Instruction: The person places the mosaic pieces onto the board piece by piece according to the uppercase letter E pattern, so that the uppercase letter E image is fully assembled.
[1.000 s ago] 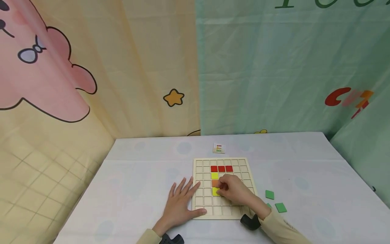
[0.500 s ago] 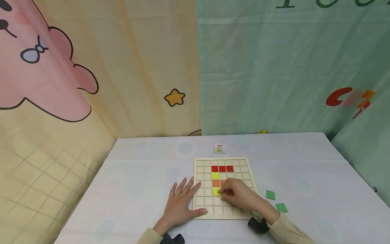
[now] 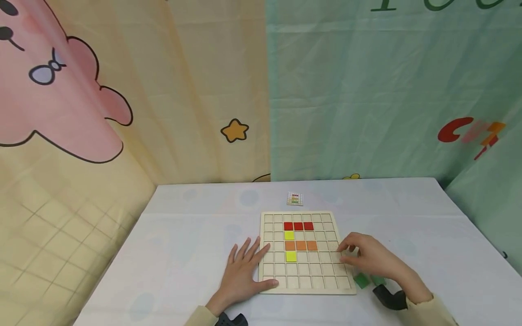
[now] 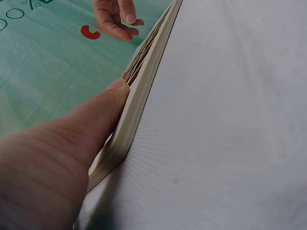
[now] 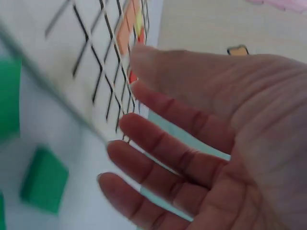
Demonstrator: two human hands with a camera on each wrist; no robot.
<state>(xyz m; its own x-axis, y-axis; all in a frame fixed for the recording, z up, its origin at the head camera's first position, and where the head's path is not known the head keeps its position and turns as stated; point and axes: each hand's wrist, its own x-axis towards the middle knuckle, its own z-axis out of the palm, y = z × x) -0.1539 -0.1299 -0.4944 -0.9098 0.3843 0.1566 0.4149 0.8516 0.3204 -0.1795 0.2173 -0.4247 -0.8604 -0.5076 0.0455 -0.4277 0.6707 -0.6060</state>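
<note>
A pale wooden grid board (image 3: 303, 270) lies flat on the table. Three red tiles (image 3: 298, 226) form a row near its far side, and three orange tiles (image 3: 301, 245) another lower down. One yellow tile (image 3: 289, 235) sits between those rows; a second yellow tile (image 3: 291, 256) is below the orange ones. My left hand (image 3: 244, 277), fingers spread, rests at the board's left edge, its thumb (image 4: 103, 108) on the near corner. Over the board's right edge hovers my right hand (image 3: 373, 256), fingers loosely bent and holding nothing. Green tiles (image 5: 45, 179) lie below it, partly hidden.
A small pattern card (image 3: 295, 198) lies on the white-covered table (image 3: 195, 226) beyond the board. Behind the table hang printed curtains (image 3: 346, 90). A black wrist device (image 3: 390, 297) sits at my right wrist.
My right hand has left the board's middle and moved right, toward the green tiles. The full orange row, previously covered by it, now shows. My left hand stays put.
</note>
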